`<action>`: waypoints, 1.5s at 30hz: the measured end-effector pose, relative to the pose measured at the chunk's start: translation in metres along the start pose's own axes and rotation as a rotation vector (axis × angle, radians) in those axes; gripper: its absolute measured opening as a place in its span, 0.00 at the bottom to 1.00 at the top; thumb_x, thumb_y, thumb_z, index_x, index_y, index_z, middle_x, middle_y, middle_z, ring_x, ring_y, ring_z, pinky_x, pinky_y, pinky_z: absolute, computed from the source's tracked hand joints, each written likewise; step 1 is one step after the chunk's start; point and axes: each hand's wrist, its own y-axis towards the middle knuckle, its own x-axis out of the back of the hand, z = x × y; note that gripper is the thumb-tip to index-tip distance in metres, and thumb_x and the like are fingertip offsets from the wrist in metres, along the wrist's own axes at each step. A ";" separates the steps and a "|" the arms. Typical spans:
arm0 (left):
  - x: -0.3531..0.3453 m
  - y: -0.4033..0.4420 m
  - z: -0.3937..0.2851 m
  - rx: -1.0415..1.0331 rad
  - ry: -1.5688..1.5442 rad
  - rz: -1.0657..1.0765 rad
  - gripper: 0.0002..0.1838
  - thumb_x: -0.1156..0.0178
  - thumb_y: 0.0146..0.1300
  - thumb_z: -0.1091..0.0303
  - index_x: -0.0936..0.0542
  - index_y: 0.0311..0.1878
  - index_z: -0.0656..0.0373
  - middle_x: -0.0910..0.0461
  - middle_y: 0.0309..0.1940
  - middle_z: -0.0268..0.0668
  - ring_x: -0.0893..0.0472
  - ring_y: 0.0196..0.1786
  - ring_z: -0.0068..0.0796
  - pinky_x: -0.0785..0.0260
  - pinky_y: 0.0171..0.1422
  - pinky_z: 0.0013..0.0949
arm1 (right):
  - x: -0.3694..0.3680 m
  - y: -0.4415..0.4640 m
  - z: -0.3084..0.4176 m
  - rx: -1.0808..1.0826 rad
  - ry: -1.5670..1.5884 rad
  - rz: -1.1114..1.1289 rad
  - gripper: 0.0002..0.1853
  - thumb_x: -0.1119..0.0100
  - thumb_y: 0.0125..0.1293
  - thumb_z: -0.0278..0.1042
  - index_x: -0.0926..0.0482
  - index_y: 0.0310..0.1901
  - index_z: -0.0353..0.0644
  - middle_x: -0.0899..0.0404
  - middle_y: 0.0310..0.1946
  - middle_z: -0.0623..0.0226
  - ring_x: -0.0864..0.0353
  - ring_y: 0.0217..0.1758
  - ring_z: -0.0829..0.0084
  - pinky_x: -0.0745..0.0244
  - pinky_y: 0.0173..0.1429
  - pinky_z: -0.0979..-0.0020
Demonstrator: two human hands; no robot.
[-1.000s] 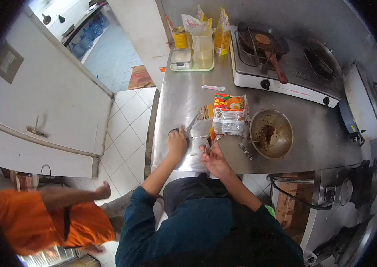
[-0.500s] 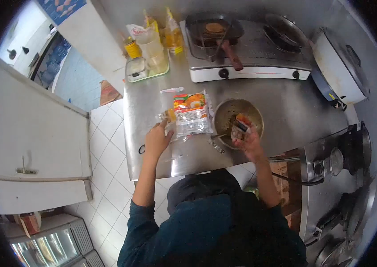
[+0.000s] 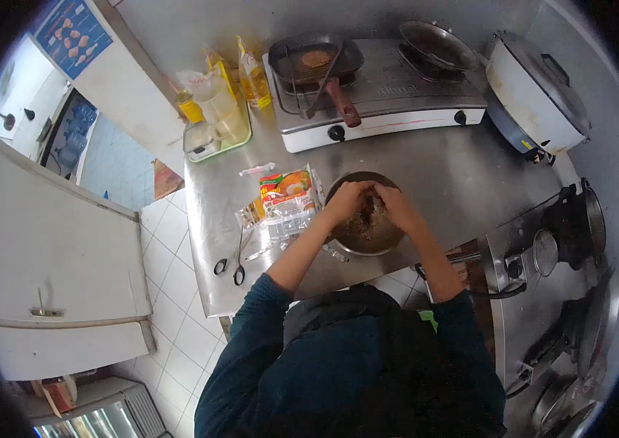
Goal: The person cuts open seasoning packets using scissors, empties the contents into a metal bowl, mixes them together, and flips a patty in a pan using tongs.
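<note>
Both hands meet over a metal bowl point(image 3: 368, 252) that has brownish, stringy stuff in it. My left hand point(image 3: 350, 200) and my right hand point(image 3: 397, 208) are closed, fingertips together on a small packet point(image 3: 373, 204), mostly hidden by the fingers. Left of the bowl lies an orange and white instant noodle packet point(image 3: 286, 188). A smaller yellowish sachet point(image 3: 251, 212) lies against its left side. Black-handled scissors point(image 3: 239, 271) rest on the steel counter nearer my body.
A two-burner gas stove point(image 3: 390, 109) stands at the back, bearing a grill pan point(image 3: 349, 62) with a brown patty and another pan point(image 3: 438, 45). A tray point(image 3: 240, 142) holds jugs and oil pouches. At right stands a large white pot point(image 3: 536, 91).
My left hand has left the scissors beside the noodle packet and come right, over the bowl. It now meets my right hand at the small packet. The view has shifted slightly.
</note>
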 end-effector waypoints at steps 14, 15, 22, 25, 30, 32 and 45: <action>-0.002 0.012 0.013 -0.056 0.223 -0.053 0.11 0.46 0.54 0.59 0.21 0.38 0.51 0.22 0.29 0.41 0.23 0.31 0.39 0.34 0.41 0.37 | 0.002 -0.006 0.012 -0.091 0.239 -0.405 0.09 0.49 0.48 0.17 0.27 0.34 0.32 0.23 0.27 0.55 0.21 0.31 0.62 0.29 0.35 0.69; -0.003 0.014 0.012 -0.058 0.245 -0.047 0.11 0.46 0.53 0.59 0.21 0.36 0.51 0.22 0.28 0.40 0.23 0.31 0.39 0.34 0.41 0.37 | 0.001 -0.006 0.014 -0.121 0.227 -0.417 0.09 0.49 0.47 0.17 0.27 0.34 0.32 0.23 0.27 0.55 0.21 0.31 0.63 0.29 0.35 0.69; -0.001 0.017 -0.001 -0.104 0.475 0.032 0.07 0.45 0.50 0.61 0.22 0.28 0.51 0.23 0.22 0.38 0.23 0.32 0.39 0.34 0.41 0.39 | -0.003 -0.008 0.010 -0.204 0.367 -0.447 0.07 0.48 0.47 0.17 0.26 0.31 0.33 0.23 0.24 0.57 0.22 0.27 0.68 0.30 0.32 0.73; 0.000 0.019 -0.008 -0.060 0.458 0.049 0.06 0.44 0.48 0.61 0.23 0.27 0.52 0.23 0.23 0.38 0.23 0.32 0.40 0.34 0.40 0.40 | -0.017 -0.007 0.002 -0.208 0.269 -0.534 0.06 0.48 0.47 0.17 0.27 0.29 0.35 0.24 0.22 0.59 0.23 0.25 0.72 0.30 0.31 0.75; -0.009 0.027 0.006 -0.037 0.447 0.010 0.08 0.45 0.47 0.65 0.25 0.32 0.53 0.23 0.28 0.41 0.24 0.35 0.43 0.33 0.40 0.42 | -0.024 -0.011 0.011 -0.367 0.403 -0.453 0.06 0.50 0.52 0.24 0.27 0.32 0.36 0.24 0.27 0.57 0.24 0.30 0.63 0.31 0.35 0.67; -0.025 0.031 0.026 -0.151 0.392 -0.102 0.10 0.46 0.47 0.67 0.26 0.35 0.54 0.24 0.31 0.43 0.25 0.37 0.45 0.34 0.40 0.42 | -0.022 -0.007 0.020 -0.428 0.369 -0.499 0.07 0.48 0.43 0.18 0.29 0.27 0.34 0.26 0.20 0.60 0.26 0.24 0.77 0.31 0.31 0.74; 0.001 0.025 0.003 -0.207 0.174 0.196 0.14 0.50 0.47 0.75 0.24 0.39 0.60 0.24 0.33 0.47 0.25 0.37 0.46 0.33 0.41 0.39 | -0.016 -0.016 0.009 -0.431 0.505 -0.722 0.05 0.51 0.46 0.20 0.27 0.27 0.37 0.25 0.22 0.55 0.25 0.23 0.65 0.31 0.29 0.70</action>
